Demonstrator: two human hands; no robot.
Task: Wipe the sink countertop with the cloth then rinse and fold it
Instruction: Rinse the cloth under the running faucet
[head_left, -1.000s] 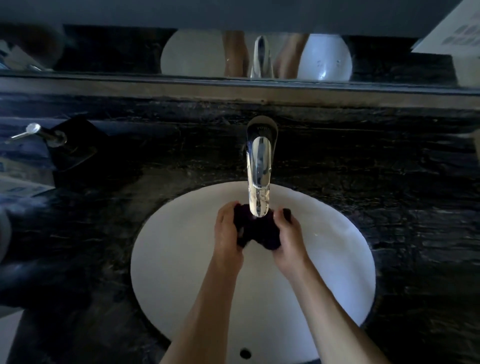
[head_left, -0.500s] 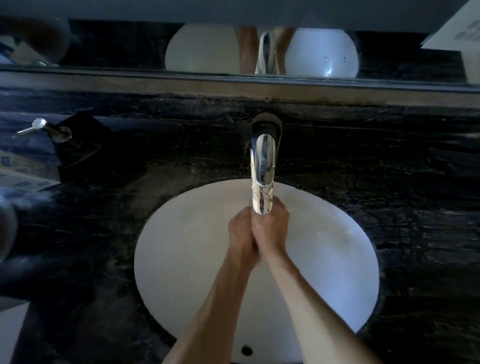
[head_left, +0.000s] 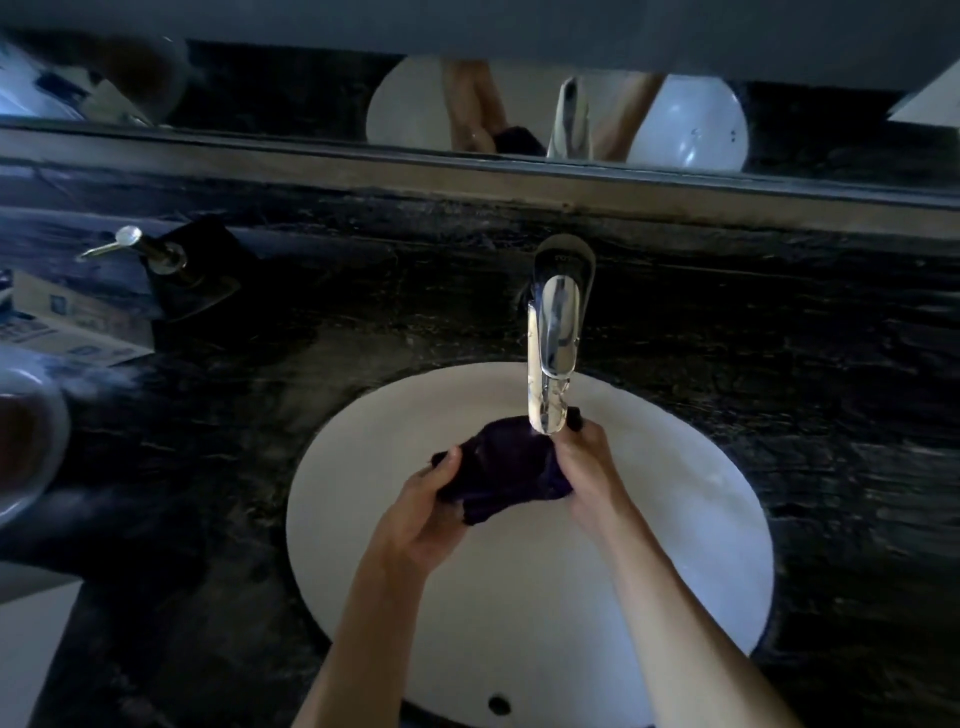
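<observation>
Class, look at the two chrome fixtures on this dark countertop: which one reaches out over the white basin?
The faucet behind the basin: its spout hangs over the bowl, above the cloth. The soap dispenser at the left stands over countertop only.

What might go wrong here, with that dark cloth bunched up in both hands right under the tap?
The cloth is wadded between the left hand and the right hand, so its inner folds may rinse poorly. The right hand's knuckles sit very near the faucet spout and might knock it. The cloth is held over the basin toward its back edge, so wringing may splash the dark countertop that was to be wiped.
</observation>
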